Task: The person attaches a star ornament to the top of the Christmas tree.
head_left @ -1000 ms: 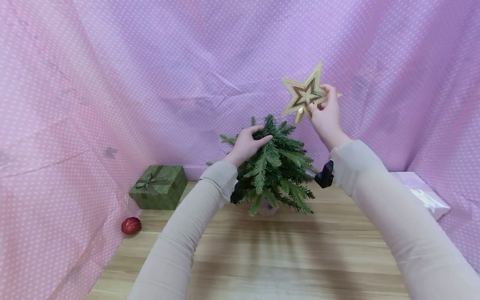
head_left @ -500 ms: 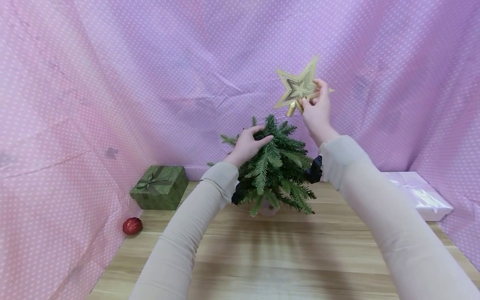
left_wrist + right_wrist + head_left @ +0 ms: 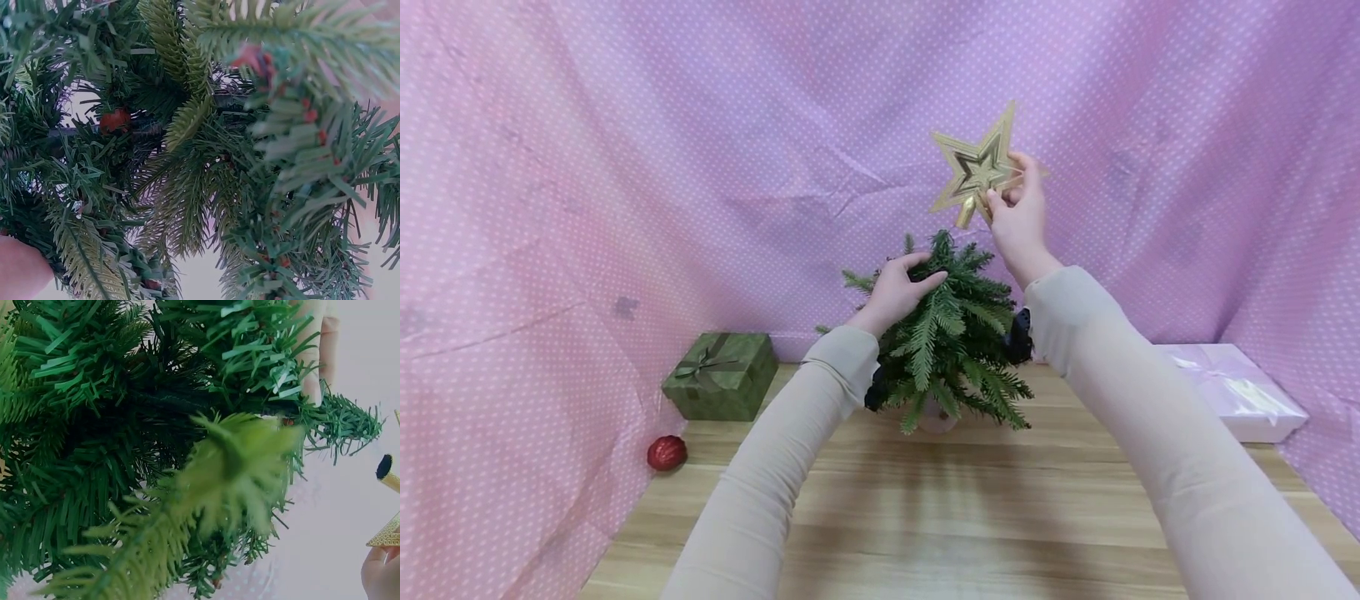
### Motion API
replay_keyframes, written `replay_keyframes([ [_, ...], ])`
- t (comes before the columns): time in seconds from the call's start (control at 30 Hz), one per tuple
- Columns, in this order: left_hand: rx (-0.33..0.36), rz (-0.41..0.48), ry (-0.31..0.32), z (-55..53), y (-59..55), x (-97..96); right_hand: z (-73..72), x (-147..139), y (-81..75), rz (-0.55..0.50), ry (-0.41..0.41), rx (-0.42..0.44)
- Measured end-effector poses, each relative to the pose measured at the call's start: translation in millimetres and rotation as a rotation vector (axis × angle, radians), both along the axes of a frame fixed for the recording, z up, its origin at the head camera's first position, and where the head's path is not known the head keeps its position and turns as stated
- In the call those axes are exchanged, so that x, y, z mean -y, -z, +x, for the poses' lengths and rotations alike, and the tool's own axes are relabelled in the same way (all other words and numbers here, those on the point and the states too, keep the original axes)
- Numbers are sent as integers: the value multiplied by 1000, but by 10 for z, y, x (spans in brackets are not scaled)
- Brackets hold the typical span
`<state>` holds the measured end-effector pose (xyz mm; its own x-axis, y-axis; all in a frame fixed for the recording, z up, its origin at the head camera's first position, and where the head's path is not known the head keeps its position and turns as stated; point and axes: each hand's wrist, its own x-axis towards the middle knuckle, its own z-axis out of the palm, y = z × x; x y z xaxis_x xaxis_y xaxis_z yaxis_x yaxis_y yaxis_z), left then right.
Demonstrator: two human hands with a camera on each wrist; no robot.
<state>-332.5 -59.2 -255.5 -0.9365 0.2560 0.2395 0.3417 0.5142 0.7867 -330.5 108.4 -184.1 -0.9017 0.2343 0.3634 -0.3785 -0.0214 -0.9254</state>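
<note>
A small artificial Christmas tree (image 3: 958, 342) stands on the wooden table. My left hand (image 3: 892, 293) holds it near the top, thumb in front and fingers reaching behind the branches. In the right wrist view, the left fingers (image 3: 310, 359) show just below the tree's tip. Above and slightly right of that tip, my right hand (image 3: 1022, 221) pinches a gold star topper (image 3: 981, 171) by its right side. The star's socket (image 3: 389, 469) points down, apart from the tip. Branches (image 3: 187, 169) fill the left wrist view and hide most of the grip.
At the back left sits a green gift box (image 3: 722, 375) with a ribbon bow. A red ornament (image 3: 667, 453) lies in front of it by the table's left edge. To the right is a white gift box (image 3: 1228, 387). Pink dotted cloth (image 3: 737, 150) surrounds the table (image 3: 940, 517).
My right hand has carried the star leftward and a little upward, nearer to a spot over the tree's tip. The left hand keeps its place on the tree.
</note>
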Motion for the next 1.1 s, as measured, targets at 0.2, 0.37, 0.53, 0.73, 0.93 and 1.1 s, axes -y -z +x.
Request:
replay_keyframes([
  [0.2,-7,7,-9,-16,10,-14,9,62,-6,54,-19,-8],
  [0.37,-27,11,-11,-35,21,-24,4,104,3,111,-9,-31],
  [0.53,-35,12,-12,-32,27,-31,-1,121,12,178,13,-37],
  [0.73,-32,12,-18,-15,28,-39,15,120,29,244,21,-44],
  [0.93,-31,15,-16,0,33,-41,18,128,38,259,11,-64],
  [1.1,-35,23,-14,7,31,-45,20,125,43,274,16,-76],
])
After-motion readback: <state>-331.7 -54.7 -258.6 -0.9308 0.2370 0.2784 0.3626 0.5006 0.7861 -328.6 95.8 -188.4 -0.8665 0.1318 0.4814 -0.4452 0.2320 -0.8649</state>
